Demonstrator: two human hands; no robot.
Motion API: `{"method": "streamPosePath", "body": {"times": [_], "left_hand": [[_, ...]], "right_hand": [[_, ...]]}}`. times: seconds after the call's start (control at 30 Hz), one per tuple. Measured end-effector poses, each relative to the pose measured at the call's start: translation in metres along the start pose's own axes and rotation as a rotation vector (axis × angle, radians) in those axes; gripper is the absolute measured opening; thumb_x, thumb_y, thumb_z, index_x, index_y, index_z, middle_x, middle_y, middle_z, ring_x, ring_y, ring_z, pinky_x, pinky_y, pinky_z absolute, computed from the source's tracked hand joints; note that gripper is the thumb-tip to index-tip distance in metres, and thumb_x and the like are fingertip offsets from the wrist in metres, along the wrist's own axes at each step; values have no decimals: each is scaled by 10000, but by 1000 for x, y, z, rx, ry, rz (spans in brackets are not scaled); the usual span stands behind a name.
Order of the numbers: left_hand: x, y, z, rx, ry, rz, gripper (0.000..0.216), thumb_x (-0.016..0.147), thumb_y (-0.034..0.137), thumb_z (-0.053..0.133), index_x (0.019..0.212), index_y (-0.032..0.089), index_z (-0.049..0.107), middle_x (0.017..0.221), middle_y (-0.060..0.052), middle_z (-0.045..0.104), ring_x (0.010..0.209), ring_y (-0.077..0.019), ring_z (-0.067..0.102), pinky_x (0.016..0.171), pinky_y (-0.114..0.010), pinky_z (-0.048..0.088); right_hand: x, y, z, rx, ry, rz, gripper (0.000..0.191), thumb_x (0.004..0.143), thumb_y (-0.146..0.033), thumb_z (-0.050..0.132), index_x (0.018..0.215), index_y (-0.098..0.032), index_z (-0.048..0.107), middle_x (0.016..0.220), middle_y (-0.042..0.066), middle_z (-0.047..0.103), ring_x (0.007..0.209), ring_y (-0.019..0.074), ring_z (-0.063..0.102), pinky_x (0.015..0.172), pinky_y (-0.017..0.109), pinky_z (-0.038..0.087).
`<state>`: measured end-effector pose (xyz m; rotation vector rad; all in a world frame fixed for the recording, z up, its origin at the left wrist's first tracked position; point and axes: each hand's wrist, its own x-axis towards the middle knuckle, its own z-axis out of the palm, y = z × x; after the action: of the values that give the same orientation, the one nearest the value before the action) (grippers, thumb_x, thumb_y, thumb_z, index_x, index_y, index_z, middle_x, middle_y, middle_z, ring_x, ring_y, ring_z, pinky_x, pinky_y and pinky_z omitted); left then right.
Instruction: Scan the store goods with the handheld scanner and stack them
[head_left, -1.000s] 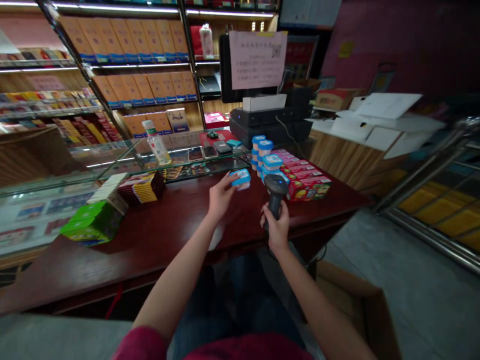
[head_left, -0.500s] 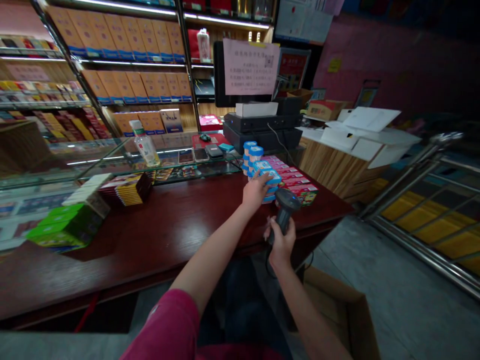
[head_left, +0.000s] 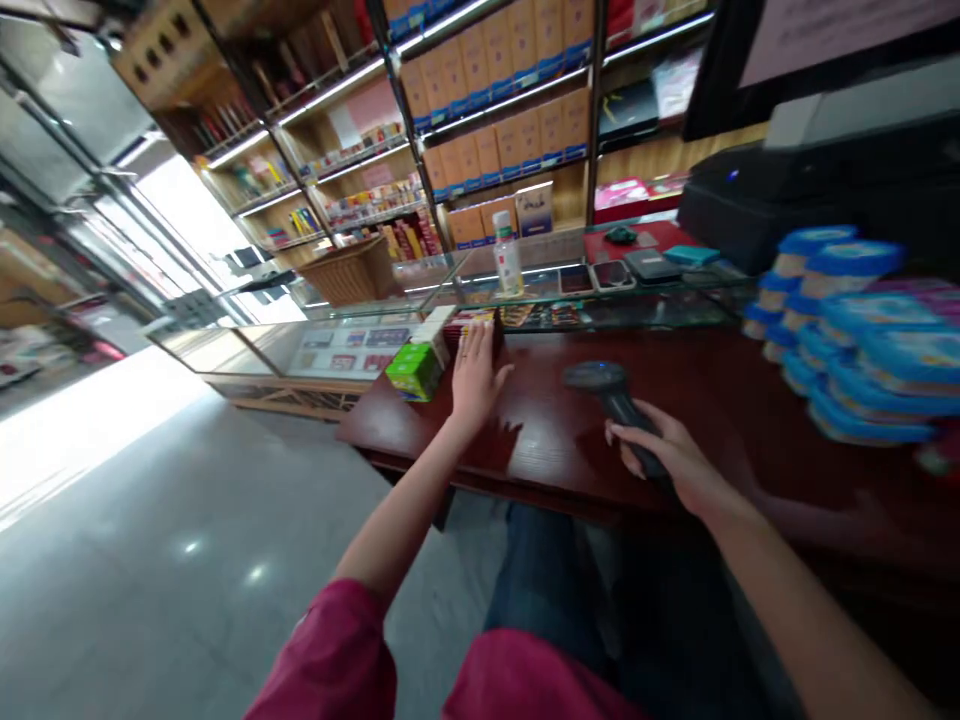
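My right hand [head_left: 671, 462] is wrapped round the handle of a black barcode scanner [head_left: 611, 393], held just above the dark red counter [head_left: 570, 440]. My left hand [head_left: 476, 372] reaches to the counter's left end, fingers stretched out over a stack of dark red and yellow packets [head_left: 474, 330], and holds nothing. A green box [head_left: 414, 371] lies just left of that hand. Stacks of blue-lidded tubs [head_left: 847, 330] stand at the counter's right.
A glass display case [head_left: 465, 300] runs behind the counter, with a clear bottle [head_left: 508, 254], phones and a mouse on it. A black register unit [head_left: 795, 200] sits at the back right. Shelves of orange boxes [head_left: 510, 110] line the wall. Grey floor [head_left: 150, 520] spreads left.
My left hand has let go of the blue tub at the right stacks and swung left to the packets. The view has turned left and tilted. The scanner stays in my right hand.
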<state>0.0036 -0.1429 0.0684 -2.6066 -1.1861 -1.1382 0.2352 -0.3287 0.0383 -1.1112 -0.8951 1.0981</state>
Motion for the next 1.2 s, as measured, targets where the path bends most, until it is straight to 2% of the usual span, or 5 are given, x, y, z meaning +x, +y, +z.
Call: {"method": "streamPosePath", "body": {"times": [0.17, 0.4, 0.8, 1.0, 1.2], "left_hand": [[-34, -90, -72, 372, -16, -338, 827, 917, 341, 736, 1606, 119, 339, 1702, -226, 293, 1617, -349, 208, 1315, -526, 223], [-68, -132, -61, 230, 19, -466, 807, 850, 335, 820, 1545, 172, 444, 1706, -217, 287, 1585, -366, 299, 1260, -516, 350], [-76, -118, -26, -299, 580, -611, 554, 805, 266, 857, 1313, 205, 646, 1434, -142, 618, 1371, -276, 584, 1153, -440, 498], [-80, -69, -1, -679, 490, -613, 519, 843, 384, 821, 1311, 213, 680, 1268, -99, 739, 1129, -229, 729, 1039, -402, 572], [-72, -27, 18, -706, 439, -542, 478, 823, 342, 837, 1267, 225, 703, 1329, -90, 716, 1155, -227, 713, 1047, -389, 569]], "right_hand": [[24, 11, 32, 67, -252, 85, 267, 763, -392, 824, 858, -187, 681, 722, 10, 663, 415, 70, 464, 390, 228, 324], [30, 27, 34, 35, -241, 109, 238, 797, -387, 787, 858, -190, 667, 645, -15, 633, 403, 70, 449, 395, 225, 306], [26, 19, 39, 94, -184, 100, 290, 754, -381, 815, 863, -189, 627, 694, -9, 650, 404, 66, 459, 382, 229, 311], [23, 24, 34, 70, -333, 57, 295, 822, -384, 787, 995, -185, 655, 789, 13, 705, 392, 62, 472, 371, 227, 347], [21, 26, 32, 39, -387, 50, 306, 839, -380, 776, 1048, -193, 653, 856, 24, 732, 394, 61, 486, 366, 222, 363]]}}
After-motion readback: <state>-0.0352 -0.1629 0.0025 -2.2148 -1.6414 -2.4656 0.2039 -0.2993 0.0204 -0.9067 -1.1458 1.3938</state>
